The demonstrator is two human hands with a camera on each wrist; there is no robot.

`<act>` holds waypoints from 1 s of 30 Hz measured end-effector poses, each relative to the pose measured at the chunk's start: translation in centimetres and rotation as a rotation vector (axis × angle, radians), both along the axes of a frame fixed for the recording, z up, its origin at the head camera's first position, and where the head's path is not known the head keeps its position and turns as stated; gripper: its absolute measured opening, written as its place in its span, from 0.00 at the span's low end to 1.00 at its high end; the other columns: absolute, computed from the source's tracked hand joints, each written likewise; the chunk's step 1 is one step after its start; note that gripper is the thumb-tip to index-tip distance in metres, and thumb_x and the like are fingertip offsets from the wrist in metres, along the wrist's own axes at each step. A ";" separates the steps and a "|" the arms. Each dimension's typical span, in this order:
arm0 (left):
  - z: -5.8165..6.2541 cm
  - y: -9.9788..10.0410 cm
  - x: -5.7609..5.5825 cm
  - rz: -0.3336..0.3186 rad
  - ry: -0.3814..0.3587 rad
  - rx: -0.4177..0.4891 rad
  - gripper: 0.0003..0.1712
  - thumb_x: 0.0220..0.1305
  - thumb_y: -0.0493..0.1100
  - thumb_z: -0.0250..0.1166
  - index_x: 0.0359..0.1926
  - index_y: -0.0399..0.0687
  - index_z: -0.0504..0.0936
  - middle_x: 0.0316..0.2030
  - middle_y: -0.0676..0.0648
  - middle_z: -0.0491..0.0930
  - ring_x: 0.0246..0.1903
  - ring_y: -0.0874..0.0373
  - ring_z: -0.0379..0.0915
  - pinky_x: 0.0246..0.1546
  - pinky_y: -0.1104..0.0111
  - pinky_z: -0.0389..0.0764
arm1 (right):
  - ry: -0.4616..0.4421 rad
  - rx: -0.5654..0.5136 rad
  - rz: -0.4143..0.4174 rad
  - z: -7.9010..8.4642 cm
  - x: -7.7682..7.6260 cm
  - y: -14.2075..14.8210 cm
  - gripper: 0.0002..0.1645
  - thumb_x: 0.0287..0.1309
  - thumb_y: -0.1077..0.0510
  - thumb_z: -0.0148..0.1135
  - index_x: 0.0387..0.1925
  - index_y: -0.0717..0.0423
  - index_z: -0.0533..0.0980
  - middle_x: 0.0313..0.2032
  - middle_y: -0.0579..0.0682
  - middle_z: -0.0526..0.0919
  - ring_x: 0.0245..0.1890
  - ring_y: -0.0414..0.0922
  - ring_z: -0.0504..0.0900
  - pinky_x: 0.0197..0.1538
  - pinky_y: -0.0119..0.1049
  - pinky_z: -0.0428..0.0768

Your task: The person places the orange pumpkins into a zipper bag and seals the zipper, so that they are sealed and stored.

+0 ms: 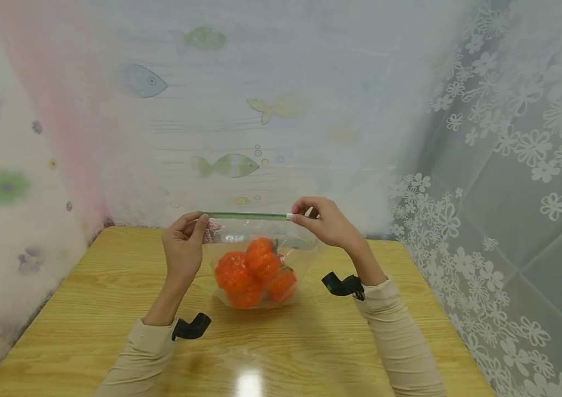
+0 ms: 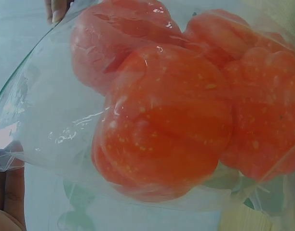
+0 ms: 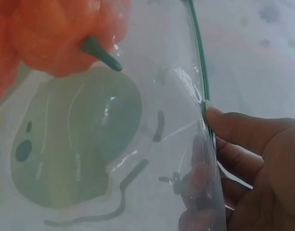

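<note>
A clear zip bag [image 1: 306, 248] with a green zip strip [image 1: 246, 215] stands upright on the table. Inside it lie several orange pumpkins [image 1: 261, 259] with green stems, pressed together toward the bottom. My left hand [image 1: 184, 242] pinches the bag's top left corner between thumb and fingers. At the other end of the strip, my right hand [image 1: 328, 223] pinches the small white slider [image 1: 289, 216] by the bag's top right corner. The right wrist view shows the right thumb [image 3: 239, 127] against the strip, with fingers behind the plastic. A green printed shape [image 3: 85, 139] shows through the bag.
The wooden table [image 1: 87, 309] meets a curtain [image 1: 271, 110] printed with fish just behind the bag. On the right hangs a sheet with white flowers [image 1: 529, 143]. Each wrist carries a black camera mount [image 1: 192, 326].
</note>
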State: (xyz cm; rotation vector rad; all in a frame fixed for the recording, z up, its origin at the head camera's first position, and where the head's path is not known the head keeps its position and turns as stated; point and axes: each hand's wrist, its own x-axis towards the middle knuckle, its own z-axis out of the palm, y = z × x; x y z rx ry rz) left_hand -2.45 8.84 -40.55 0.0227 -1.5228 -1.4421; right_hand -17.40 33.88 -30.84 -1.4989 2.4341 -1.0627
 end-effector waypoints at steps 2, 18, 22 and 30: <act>-0.1 0.0 0.0 0.010 -0.005 0.002 0.10 0.71 0.32 0.63 0.44 0.25 0.85 0.26 0.63 0.86 0.22 0.70 0.79 0.25 0.80 0.79 | -0.004 -0.004 -0.006 -0.1 -0.1 0.3 0.05 0.73 0.58 0.60 0.42 0.55 0.80 0.38 0.53 0.81 0.31 0.48 0.76 0.36 0.39 0.76; -0.1 -0.3 0.1 0.016 -0.016 -0.001 0.11 0.72 0.34 0.63 0.45 0.26 0.84 0.26 0.64 0.86 0.20 0.69 0.76 0.25 0.80 0.78 | -0.004 -0.044 -0.038 -0.1 -0.8 2.3 0.06 0.73 0.57 0.61 0.43 0.55 0.81 0.40 0.52 0.82 0.37 0.48 0.78 0.42 0.42 0.78; -0.2 -0.8 0.0 0.022 -0.028 0.018 0.12 0.72 0.34 0.63 0.46 0.25 0.84 0.26 0.64 0.86 0.22 0.69 0.78 0.26 0.80 0.79 | -0.005 -0.080 -0.048 -0.3 -0.9 2.7 0.07 0.74 0.57 0.60 0.44 0.57 0.80 0.40 0.54 0.82 0.38 0.49 0.76 0.42 0.42 0.76; -0.4 -1.3 -0.4 0.011 -0.025 0.089 0.14 0.72 0.36 0.63 0.46 0.23 0.83 0.25 0.61 0.86 0.24 0.70 0.81 0.28 0.79 0.83 | -0.132 -0.277 -0.111 -2.3 -1.3 2.5 0.10 0.74 0.58 0.58 0.48 0.62 0.77 0.43 0.59 0.80 0.40 0.48 0.78 0.45 0.36 0.81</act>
